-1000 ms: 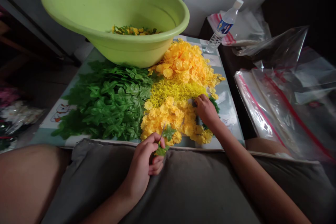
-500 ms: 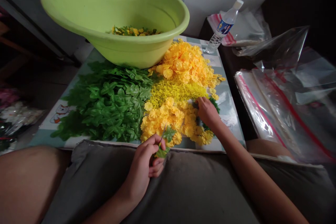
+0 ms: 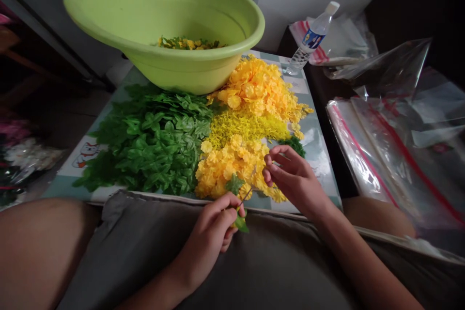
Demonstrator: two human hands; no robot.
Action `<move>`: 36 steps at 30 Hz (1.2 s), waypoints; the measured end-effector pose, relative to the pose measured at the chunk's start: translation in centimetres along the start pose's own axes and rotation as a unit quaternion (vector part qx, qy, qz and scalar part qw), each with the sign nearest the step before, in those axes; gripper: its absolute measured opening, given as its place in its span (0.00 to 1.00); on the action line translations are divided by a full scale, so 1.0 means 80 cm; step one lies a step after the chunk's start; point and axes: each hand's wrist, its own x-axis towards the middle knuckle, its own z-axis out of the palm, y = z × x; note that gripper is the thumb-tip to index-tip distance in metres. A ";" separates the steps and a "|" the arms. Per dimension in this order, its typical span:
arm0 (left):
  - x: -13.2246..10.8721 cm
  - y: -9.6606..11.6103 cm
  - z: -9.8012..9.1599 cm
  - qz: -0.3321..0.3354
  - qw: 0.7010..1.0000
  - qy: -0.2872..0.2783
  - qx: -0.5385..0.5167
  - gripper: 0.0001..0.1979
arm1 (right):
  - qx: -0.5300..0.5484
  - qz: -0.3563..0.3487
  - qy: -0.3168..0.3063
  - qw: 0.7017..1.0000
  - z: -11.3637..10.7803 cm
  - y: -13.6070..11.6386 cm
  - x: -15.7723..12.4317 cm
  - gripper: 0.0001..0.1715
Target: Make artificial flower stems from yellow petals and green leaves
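Note:
My left hand (image 3: 220, 225) is closed around a small artificial flower (image 3: 240, 223) with green leaves and a thin dark stem pointing up and right. Above it, a single green leaf piece (image 3: 234, 184) lies over the near pile of yellow artificial flower heads (image 3: 232, 160). My right hand (image 3: 290, 174) hovers at the right end of that pile, thumb and fingers pinched. Whatever sits between those fingertips is too small to name. Beyond my right fingers is a dark green tuft (image 3: 293, 144). Fine yellow sprigs (image 3: 247, 127) lie behind the near flower heads.
A green basin (image 3: 163, 48) holding finished-looking yellow-and-green pieces stands at the back. Green artificial leaves (image 3: 152, 140) cover the table's left side. More orange-yellow flowers (image 3: 259, 87) are heaped right of the basin, near a plastic bottle (image 3: 311, 38). Clear plastic bags (image 3: 366, 145) lie at right.
My right hand has drawn back from the dark green tuft toward me, uncovering it. My left hand has shifted slightly right and down with the flower.

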 end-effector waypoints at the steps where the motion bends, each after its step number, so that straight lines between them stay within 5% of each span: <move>1: -0.001 0.000 0.001 0.002 1.000 -0.002 0.011 0.07 | 0.045 0.020 -0.008 0.999 0.006 -0.003 -0.005 0.12; 12: 0.001 -0.001 0.003 0.001 1.000 -0.026 0.015 0.09 | 0.241 0.113 -0.051 0.963 0.018 -0.007 -0.017 0.16; 25: 0.002 0.001 0.004 -0.007 1.000 -0.027 -0.006 0.10 | 0.168 -0.010 0.035 0.985 0.025 0.005 -0.021 0.14; 30: 0.002 -0.001 0.002 -0.006 0.999 -0.031 -0.012 0.10 | 0.021 -0.110 0.064 0.992 0.031 0.001 -0.026 0.13; 36: 0.001 -0.004 0.002 -0.010 0.999 -0.027 -0.027 0.10 | -0.140 -0.242 0.088 0.956 0.034 0.003 -0.034 0.14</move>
